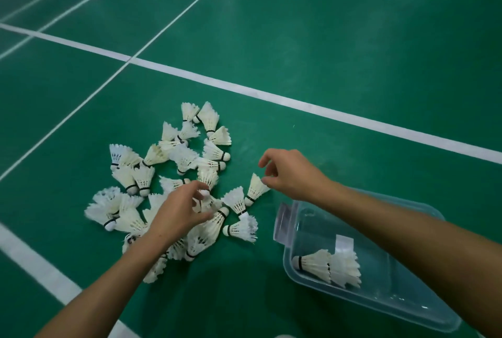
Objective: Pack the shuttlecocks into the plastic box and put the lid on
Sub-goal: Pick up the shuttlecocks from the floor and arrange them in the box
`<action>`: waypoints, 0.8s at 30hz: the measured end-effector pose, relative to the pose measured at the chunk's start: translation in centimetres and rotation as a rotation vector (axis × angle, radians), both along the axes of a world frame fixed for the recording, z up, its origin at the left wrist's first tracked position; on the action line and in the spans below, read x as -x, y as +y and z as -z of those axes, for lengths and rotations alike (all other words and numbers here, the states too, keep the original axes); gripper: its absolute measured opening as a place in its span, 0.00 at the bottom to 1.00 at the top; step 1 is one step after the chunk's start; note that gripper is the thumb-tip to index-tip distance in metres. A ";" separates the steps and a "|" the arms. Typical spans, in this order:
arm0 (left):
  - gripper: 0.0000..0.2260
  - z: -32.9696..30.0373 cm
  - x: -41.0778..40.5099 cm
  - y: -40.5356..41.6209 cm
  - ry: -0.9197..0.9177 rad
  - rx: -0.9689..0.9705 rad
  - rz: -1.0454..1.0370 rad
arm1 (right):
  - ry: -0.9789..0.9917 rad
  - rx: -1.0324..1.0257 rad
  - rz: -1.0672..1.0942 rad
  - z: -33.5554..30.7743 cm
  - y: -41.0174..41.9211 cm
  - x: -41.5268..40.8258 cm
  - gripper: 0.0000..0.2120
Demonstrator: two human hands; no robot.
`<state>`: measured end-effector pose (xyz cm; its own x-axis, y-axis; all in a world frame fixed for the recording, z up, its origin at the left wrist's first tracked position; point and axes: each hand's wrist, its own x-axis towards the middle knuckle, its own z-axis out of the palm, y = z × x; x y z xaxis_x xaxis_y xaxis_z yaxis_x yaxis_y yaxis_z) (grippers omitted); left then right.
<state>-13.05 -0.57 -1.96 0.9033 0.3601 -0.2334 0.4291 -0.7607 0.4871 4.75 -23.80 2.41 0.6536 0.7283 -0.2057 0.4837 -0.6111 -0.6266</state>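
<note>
No readable writing. Clear plastic box [380, 297] at 4 o'clock holds two stacked white feather shuttlecocks [326, 267]. Shuttlecock pile [168, 174] on green court floor [326, 65], 9 o'clock. Left hand [182, 212] grips one; right hand [290, 172] relaxed, empty.

Two bare forearms and hands, left [180, 208] and right [289, 172], no sleeves, rings or watch
</note>
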 end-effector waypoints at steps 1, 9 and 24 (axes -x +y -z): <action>0.29 0.4 0.2 0.0 0.016 -0.034 0.025 | -0.020 0.064 -0.035 0.6 0.8 -0.3 0.16; 0.37 3.2 1.0 -2.2 0.133 -0.282 0.141 | -0.023 0.358 -0.125 4.1 4.5 -1.8 0.24; 0.36 1.5 -4.8 -2.3 0.390 -0.110 0.140 | -0.012 0.323 -0.145 6.2 5.3 -1.7 0.24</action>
